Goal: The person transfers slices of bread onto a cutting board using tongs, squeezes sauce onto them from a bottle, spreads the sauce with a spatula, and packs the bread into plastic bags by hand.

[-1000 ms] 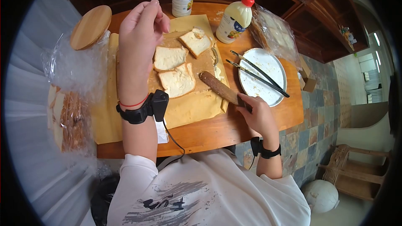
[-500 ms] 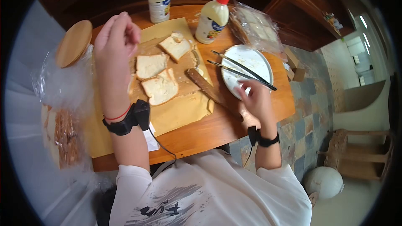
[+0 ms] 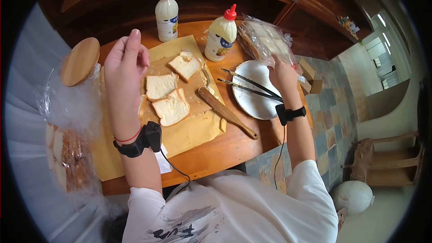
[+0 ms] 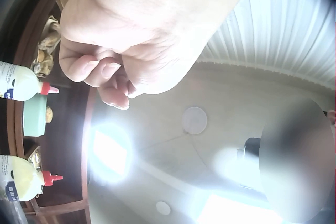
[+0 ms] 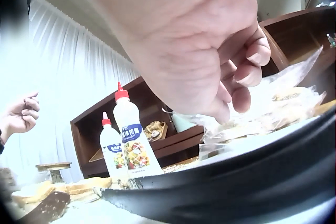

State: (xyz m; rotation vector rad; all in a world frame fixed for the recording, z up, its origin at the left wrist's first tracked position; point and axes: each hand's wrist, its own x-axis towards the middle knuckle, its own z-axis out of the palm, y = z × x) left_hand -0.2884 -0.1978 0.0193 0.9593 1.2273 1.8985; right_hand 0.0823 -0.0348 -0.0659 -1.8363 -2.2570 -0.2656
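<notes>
My left hand [image 3: 123, 65] is raised over the left part of the board, its fingers loosely curled around nothing. Below it, several bread slices [image 3: 162, 86] with a pale spread lie on a wooden cutting board [image 3: 198, 110]. My right hand [image 3: 284, 78] is held out over the right rim of the white plate [image 3: 245, 101]. Its loosely bent fingers [image 5: 247, 77] come right up to a clear plastic bag [image 3: 265, 36] of pale bread. Beneath that hand, black tongs [image 3: 252, 89] lie across the plate. A wooden spatula [image 3: 225, 112] rests with its blade on the board and its handle on the table.
Two red-capped dressing bottles [image 3: 167, 18] [image 3: 221, 36] stand behind the board. Yellow paper [image 3: 189, 137] lies under it. To the left are a round wooden lid [image 3: 81, 61], crumpled plastic [image 3: 67, 99] and bagged bread [image 3: 72, 157]. Dark shelving [image 3: 216, 0] borders the back.
My right hand has let go of the spatula, leaving it lying there, and has moved away forward to the plastic bag. My left hand has stayed raised with its fingers curled.
</notes>
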